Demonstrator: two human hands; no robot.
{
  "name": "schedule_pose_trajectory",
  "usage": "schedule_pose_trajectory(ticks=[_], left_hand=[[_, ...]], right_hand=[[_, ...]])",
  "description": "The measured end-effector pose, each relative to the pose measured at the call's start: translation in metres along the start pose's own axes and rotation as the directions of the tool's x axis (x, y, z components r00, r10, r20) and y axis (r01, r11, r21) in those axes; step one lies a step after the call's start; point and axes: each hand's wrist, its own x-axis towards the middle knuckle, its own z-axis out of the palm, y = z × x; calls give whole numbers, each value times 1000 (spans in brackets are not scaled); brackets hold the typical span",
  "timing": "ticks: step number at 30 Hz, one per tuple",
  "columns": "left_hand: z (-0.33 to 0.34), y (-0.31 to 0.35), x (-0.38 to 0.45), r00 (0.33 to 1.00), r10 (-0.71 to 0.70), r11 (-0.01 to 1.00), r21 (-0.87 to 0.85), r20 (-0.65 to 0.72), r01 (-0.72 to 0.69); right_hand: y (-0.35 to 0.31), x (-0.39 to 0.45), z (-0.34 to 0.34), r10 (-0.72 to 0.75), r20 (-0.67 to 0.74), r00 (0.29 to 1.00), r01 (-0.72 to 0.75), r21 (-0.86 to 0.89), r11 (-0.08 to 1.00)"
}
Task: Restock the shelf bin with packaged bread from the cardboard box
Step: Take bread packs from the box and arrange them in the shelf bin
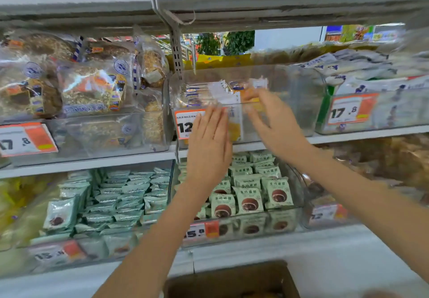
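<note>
your left hand (210, 142) lies flat, fingers straight, on the bin (290, 102) front. your right hand (274, 123) is blurred — cannot tell if it grips the bread (209, 93), which lies in the bin's left half, just above both hands. the box (229, 281) sits below — right hand nearer.

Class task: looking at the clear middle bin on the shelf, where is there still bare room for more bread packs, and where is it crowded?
The clear bin is bare right of the right hand. Its left holds bread packs; the neighbouring bins are heaped.
</note>
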Motion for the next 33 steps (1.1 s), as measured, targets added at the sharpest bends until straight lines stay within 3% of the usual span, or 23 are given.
schedule_pose_trajectory(ticks=[4,6,8,10,13,15,17,19,21,25,30,33], left_hand=[[-14,30,-118,981,103,992,-92,165,-89],[-15,46,-185,924,123,989,-126,362,-82],[-16,59,-253,827,84,988,-152,556,2],[-21,71,-312,677,-18,981,-116,736,153],[-30,86,-368,343,-178,947,65,922,315],[-38,95,-389,188,-233,917,151,954,370],[-48,98,-404,54,-268,891,227,962,393],[-55,95,-414,-41,-290,871,282,956,402],[-61,90,-417,-83,-315,852,320,945,415],[-69,86,-417,-91,-362,844,367,928,391],[-73,91,-423,-171,-354,804,393,919,446],[-75,93,-428,-206,-338,817,395,918,420]], right_hand=[[5,-119,29,18,36,999,-14,-95,995],[11,-186,53,120,151,981,-96,-156,983],[17,-251,75,253,284,925,-202,-198,959],[18,-303,96,393,478,785,-299,-264,917],[12,-344,122,453,798,397,-342,-330,880],[10,-368,141,438,884,165,-383,-352,854],[12,-403,156,459,886,67,-372,-404,836],[18,-438,166,519,854,26,-409,-465,785],[18,-454,168,556,831,11,-458,-490,742],[15,-459,173,596,803,31,-445,-523,727],[13,-456,179,560,828,29,-353,-515,781],[9,-460,184,571,820,33,-386,-516,764]])
